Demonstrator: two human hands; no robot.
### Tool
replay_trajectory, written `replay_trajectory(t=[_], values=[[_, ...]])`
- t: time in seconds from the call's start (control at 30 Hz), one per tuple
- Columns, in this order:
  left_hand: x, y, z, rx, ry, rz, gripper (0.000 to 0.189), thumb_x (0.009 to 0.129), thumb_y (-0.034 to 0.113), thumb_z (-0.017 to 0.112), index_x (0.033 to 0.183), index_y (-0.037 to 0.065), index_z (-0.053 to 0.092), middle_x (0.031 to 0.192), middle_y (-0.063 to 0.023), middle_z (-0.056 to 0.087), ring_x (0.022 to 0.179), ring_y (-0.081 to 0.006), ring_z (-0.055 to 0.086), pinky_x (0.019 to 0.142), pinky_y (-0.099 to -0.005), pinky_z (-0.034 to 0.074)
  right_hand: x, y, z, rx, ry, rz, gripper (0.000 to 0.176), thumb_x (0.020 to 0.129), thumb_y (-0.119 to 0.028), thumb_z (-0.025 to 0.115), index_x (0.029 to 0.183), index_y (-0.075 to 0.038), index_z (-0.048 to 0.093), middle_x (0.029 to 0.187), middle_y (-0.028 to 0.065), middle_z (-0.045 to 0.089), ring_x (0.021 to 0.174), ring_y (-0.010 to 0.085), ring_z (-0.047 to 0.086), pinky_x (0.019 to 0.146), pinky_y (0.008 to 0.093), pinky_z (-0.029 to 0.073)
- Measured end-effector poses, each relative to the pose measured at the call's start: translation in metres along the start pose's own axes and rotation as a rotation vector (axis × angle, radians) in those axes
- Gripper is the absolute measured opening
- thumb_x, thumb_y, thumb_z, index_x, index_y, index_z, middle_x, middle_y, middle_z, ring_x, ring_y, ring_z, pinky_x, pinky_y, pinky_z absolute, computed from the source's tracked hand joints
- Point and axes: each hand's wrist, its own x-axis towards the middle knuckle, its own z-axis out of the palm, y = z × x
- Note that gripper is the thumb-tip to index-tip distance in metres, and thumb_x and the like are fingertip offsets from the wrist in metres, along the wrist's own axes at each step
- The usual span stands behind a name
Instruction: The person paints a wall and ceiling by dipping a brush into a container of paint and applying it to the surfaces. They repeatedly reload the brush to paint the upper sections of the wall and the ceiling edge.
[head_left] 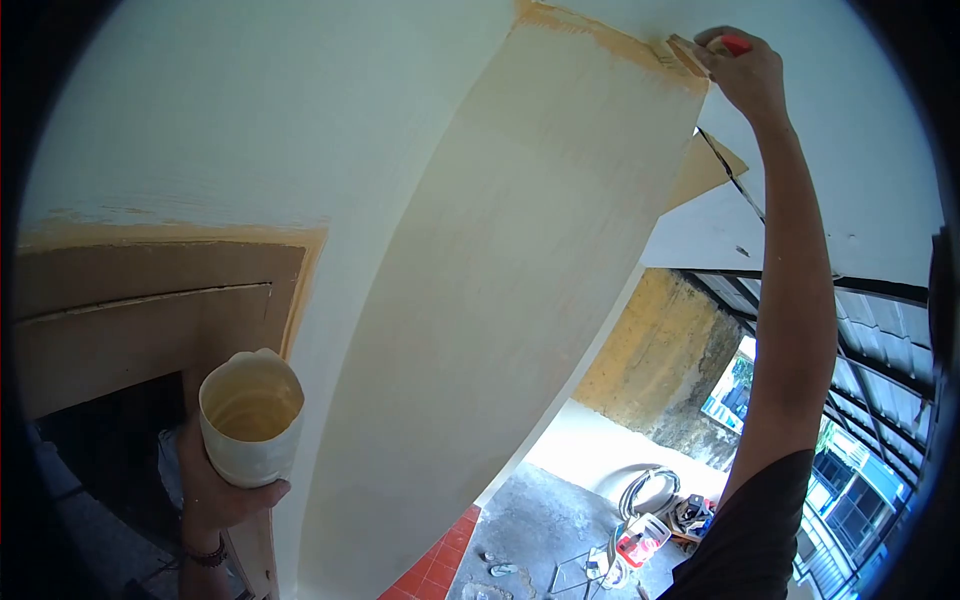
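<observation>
A tall pillar (500, 300) coated in pale cream paint fills the middle of the view and bends upward under the wide lens. To its left, the cream wall (220, 110) ends in a ragged orange edge above a brown door frame (150, 290) with a dark opening beneath. An orange strip (600, 35) runs along the pillar's top edge. Far below, red floor tiles (435, 570) meet a grey concrete floor (550, 520), and beyond it stand a stained yellow wall (660, 350) and a corrugated roof (880, 320) on dark rafters. On the concrete lie a coiled hose (650, 490), a red-and-white container (640, 545) and clutter too small to tell. The right hand (748, 75) is raised high, its fingers clamped around the red handle of a brush (685, 55), whose bristles touch the orange strip at the pillar's upper right corner. The outstretched right arm crosses the roof and hides part of it. The left hand (215, 490), with a bracelet (205, 555) at its wrist, is low at the left. Its fingers are wrapped around a plastic pot (250, 420) held upright in front of the door frame, and a yellowish film of paint coats the pot's inside
</observation>
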Motion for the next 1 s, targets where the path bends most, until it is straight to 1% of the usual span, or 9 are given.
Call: replay_trajectory(t=[0.07, 0.13, 0.23, 0.37, 0.57, 0.77, 0.83, 0.93, 1.0], values=[[0.002, 0.005, -0.001, 0.031, -0.029, 0.001, 0.075, 0.048, 0.012, 0.082, 0.116, 0.001, 0.053, 0.105, -0.0088, 0.063, 0.095, -0.0183, 0.063, 0.084, -0.034, 0.051, 0.001, -0.023, 0.006, -0.046, 0.048, -0.06, 0.017, 0.081, -0.02, 0.071, 0.094, -0.009, 0.072, 0.075, 0.0031, 0.068, 0.068, 0.0102, 0.062, 0.066, 0.0255, 0.052], [0.005, 0.007, -0.002, 0.063, -0.051, 0.002, 0.076, 0.048, 0.012, 0.082, 0.117, 0.001, 0.053, 0.105, -0.0089, 0.063, 0.095, -0.0183, 0.063, 0.084, -0.034, 0.051, 0.003, -0.047, 0.024, 0.25, 0.005, -0.1, 0.016, 0.08, -0.02, 0.07, 0.091, -0.009, 0.071, 0.074, 0.0045, 0.068, 0.065, 0.0134, 0.061, 0.067, 0.0281, 0.051], [0.007, 0.008, -0.002, -0.026, -0.102, -0.046, 0.076, 0.049, 0.013, 0.082, 0.118, 0.001, 0.052, 0.106, -0.0092, 0.063, 0.096, -0.0184, 0.063, 0.085, -0.0338, 0.051, 0.01, -0.109, 0.028, 0.098, -0.133, 0.001, 0.022, 0.085, -0.021, 0.069, 0.089, 0.001, 0.066, 0.077, 0.0094, 0.066, 0.068, 0.0175, 0.06, 0.064, 0.03, 0.051], [0.008, 0.002, -0.003, -0.043, -0.089, -0.021, 0.077, 0.049, 0.014, 0.082, 0.119, 0.0, 0.052, 0.107, -0.0103, 0.062, 0.098, -0.0191, 0.062, 0.086, -0.0345, 0.05, 0.03, -0.122, 0.049, 0.075, -0.204, 0.039, 0.021, 0.081, -0.023, 0.074, 0.086, -0.003, 0.07, 0.071, 0.0073, 0.065, 0.065, 0.0165, 0.055, 0.062, 0.0322, 0.047], [0.004, 0.001, -0.002, -0.039, -0.051, -0.025, 0.079, 0.049, 0.015, 0.082, 0.119, 0.0, 0.051, 0.107, -0.0108, 0.062, 0.098, -0.0204, 0.062, 0.087, -0.0356, 0.05, 0.04, -0.125, 0.058, -0.062, -0.165, 0.054, 0.021, 0.079, -0.022, 0.074, 0.086, -0.003, 0.07, 0.074, 0.0079, 0.066, 0.068, 0.0178, 0.059, 0.065, 0.0322, 0.05], [0.003, -0.004, -0.003, 0.015, -0.061, -0.028, 0.078, 0.049, 0.015, 0.082, 0.119, 0.0, 0.051, 0.107, -0.011, 0.061, 0.099, -0.0211, 0.062, 0.087, -0.036, 0.05, 0.055, -0.099, 0.043, -0.191, -0.266, 0.076, 0.013, 0.076, -0.016, 0.07, 0.082, -0.004, 0.07, 0.075, 0.0103, 0.067, 0.07, 0.0197, 0.062, 0.069, 0.0332, 0.051], [0.002, -0.01, -0.004, 0.042, -0.038, -0.001, 0.078, 0.049, 0.015, 0.081, 0.119, 0.0, 0.051, 0.107, -0.0111, 0.061, 0.098, -0.0213, 0.062, 0.087, -0.036, 0.05, 0.056, -0.094, 0.041, -0.319, -0.112, 0.008, 0.01, 0.076, -0.013, 0.068, 0.08, -0.004, 0.07, 0.074, 0.0118, 0.067, 0.069, 0.0195, 0.062, 0.068, 0.0324, 0.051], [0.003, -0.015, -0.006, -0.023, -0.072, -0.035, 0.077, 0.049, 0.016, 0.081, 0.118, 0.001, 0.052, 0.106, -0.0113, 0.061, 0.098, -0.0218, 0.062, 0.086, -0.0364, 0.05, 0.058, -0.114, 0.027, -0.333, -0.193, 0.098, 0.013, 0.076, -0.015, 0.072, 0.079, -0.003, 0.069, 0.073, 0.012, 0.067, 0.068, 0.0189, 0.06, 0.066, 0.0323, 0.05], [0.004, -0.015, -0.007, 0.015, -0.073, -0.006, 0.076, 0.048, 0.017, 0.081, 0.116, 0.001, 0.052, 0.105, -0.0115, 0.062, 0.098, -0.0225, 0.062, 0.086, -0.0365, 0.05, 0.05, -0.131, 0.029, -0.21, -0.155, 0.04, 0.015, 0.076, -0.017, 0.073, 0.08, -0.003, 0.069, 0.074, 0.0114, 0.067, 0.067, 0.0188, 0.059, 0.065, 0.0329, 0.05]])
